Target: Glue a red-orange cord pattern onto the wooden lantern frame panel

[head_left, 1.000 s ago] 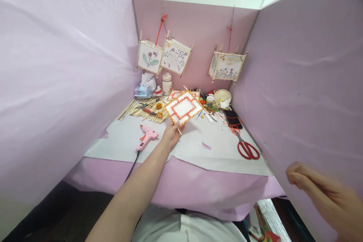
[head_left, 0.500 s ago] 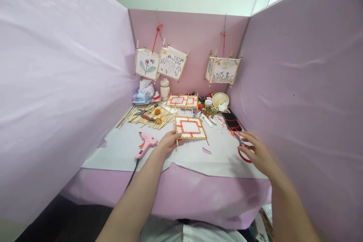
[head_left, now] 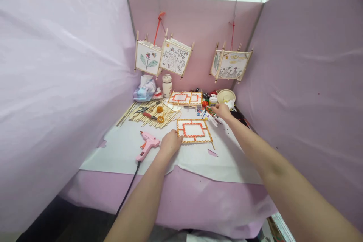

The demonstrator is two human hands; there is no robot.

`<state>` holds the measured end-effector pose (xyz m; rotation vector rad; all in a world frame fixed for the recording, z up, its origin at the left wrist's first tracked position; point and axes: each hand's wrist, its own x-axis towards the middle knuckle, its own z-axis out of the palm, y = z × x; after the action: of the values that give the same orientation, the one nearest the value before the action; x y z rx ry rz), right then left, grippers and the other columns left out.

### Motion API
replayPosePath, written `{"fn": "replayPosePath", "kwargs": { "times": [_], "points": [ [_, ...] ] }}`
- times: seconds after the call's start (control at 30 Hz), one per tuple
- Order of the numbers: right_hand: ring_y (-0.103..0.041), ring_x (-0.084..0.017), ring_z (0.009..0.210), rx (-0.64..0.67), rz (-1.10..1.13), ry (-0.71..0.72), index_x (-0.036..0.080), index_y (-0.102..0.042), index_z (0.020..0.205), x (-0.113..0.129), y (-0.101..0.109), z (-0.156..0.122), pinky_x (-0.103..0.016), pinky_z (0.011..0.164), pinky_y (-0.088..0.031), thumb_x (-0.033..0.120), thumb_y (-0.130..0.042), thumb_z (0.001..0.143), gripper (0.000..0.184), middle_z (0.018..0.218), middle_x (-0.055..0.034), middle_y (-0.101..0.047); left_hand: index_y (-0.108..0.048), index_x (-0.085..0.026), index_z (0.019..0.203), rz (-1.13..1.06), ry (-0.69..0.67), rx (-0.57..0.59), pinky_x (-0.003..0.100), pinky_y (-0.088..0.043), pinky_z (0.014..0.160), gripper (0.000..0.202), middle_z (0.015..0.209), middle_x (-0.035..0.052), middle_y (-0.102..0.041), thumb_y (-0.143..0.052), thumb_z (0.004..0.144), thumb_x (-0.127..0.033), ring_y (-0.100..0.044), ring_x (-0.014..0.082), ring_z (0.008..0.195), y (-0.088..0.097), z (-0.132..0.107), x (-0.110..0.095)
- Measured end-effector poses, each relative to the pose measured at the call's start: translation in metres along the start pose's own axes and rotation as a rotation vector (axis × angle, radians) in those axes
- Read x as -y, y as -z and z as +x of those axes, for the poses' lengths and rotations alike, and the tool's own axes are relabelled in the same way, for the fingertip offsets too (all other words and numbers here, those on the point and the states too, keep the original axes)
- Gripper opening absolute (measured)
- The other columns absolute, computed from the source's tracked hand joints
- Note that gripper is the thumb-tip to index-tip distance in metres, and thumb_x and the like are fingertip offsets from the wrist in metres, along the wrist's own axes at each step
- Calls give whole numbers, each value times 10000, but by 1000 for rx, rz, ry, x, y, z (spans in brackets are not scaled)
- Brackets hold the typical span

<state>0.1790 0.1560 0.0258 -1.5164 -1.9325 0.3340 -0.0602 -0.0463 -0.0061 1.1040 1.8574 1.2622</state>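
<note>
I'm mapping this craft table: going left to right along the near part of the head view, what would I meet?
Pink glue gun → left hand → orange-trimmed square frame → small pink paper scrap.

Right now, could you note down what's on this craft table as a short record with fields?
left hand: left hand rests at the near left corner of the orange-trimmed frame, lying flat on the white sheet
right hand: right hand reaches among the markers; grip unclear
beside left hand: pink glue gun
back of table: second trimmed frame, bamboo sticks, bowl
wall: hanging paper lanterns
</note>
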Motion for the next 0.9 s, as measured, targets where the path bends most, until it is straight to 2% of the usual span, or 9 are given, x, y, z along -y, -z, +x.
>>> {"fn": "replayPosePath", "kwargs": {
  "times": [0.07, 0.2, 0.37, 0.47, 0.53, 0.63, 0.73, 0.83, 0.9],
  "points": [
    [-592, -216, 822, -2, -46, 5, 141, -676, 801, 1, -16, 21, -294, 733, -427, 282, -654, 753, 151, 823, -77, -678, -505, -228, 650, 59, -19, -16, 425, -345, 1001, 279, 812, 131, -673, -761, 593, -132, -516, 424, 1207, 0, -3, -1],
    [-570, -239, 1065, 2, -121, 23, 110, -640, 1119, 6, -42, 54, -323, 894, -418, 188, -630, 804, 324, 1183, -165, -627, -531, -214, 729, 139, -76, -64, 436, -323, 1011, 226, 884, 131, -639, -713, 651, -103, -507, 400, 1187, -1, -10, -4],
    [-593, -224, 1073, 82, -167, 40, 141, -618, 1151, 9, -65, 78, -418, 938, -475, 314, -600, 920, 290, 1197, -112, -619, -610, -180, 942, 469, -385, -125, 414, -377, 900, 171, 1025, 155, -567, -644, 775, -163, -497, 343, 1068, -11, -17, -7],
    [-611, -208, 1039, 114, -168, 19, 162, -606, 1163, 7, -75, 81, -437, 907, -512, 373, -591, 934, 312, 1187, -78, -616, -638, -175, 953, 544, -455, -81, 393, -394, 842, 144, 1006, 155, -567, -606, 813, -163, -500, 311, 1000, -18, -22, -6],
    [-603, -223, 1052, 101, -157, -4, 150, -630, 1105, 5, -78, 79, -442, 920, -498, 334, -623, 910, 268, 1147, -89, -632, -648, -169, 952, 576, -468, -49, 382, -405, 824, 142, 1003, 151, -575, -579, 830, -151, -504, 297, 986, -22, -24, -6],
    [-545, -298, 1145, 2, -112, -20, 135, -663, 1007, 6, -75, 74, -478, 986, -420, 202, -639, 845, 176, 1100, -153, -653, -650, -149, 989, 662, -464, -19, 377, -431, 826, 171, 1022, 135, -590, -541, 858, -146, -508, 283, 994, -23, -26, -7],
    [-473, -320, 1229, -145, -27, 7, 123, -608, 1148, 12, -62, 66, -491, 1040, -350, 182, -531, 862, 303, 1229, -195, -599, -649, -134, 1005, 697, -477, -19, 394, -451, 863, 184, 1026, 129, -605, -510, 885, -147, -520, 277, 1000, -22, -26, -9],
    [-484, -257, 1235, -227, 95, 93, 157, -474, 1305, 23, -42, 44, -428, 1045, -378, 244, -475, 892, 422, 1347, -165, -526, -630, -149, 1058, 535, -516, -34, 413, -455, 913, 205, 1036, 116, -619, -506, 894, -148, -554, 255, 992, -23, -26, -11],
    [-555, -229, 1170, -144, 326, 257, 186, -432, 1329, 33, -28, 14, -393, 996, -445, 254, -552, 855, 494, 1313, -139, -557, -601, -167, 1113, 326, -473, -8, 395, -481, 877, 236, 1045, 98, -620, -530, 889, -171, -590, 216, 911, -26, -27, -14]
  ]
}}
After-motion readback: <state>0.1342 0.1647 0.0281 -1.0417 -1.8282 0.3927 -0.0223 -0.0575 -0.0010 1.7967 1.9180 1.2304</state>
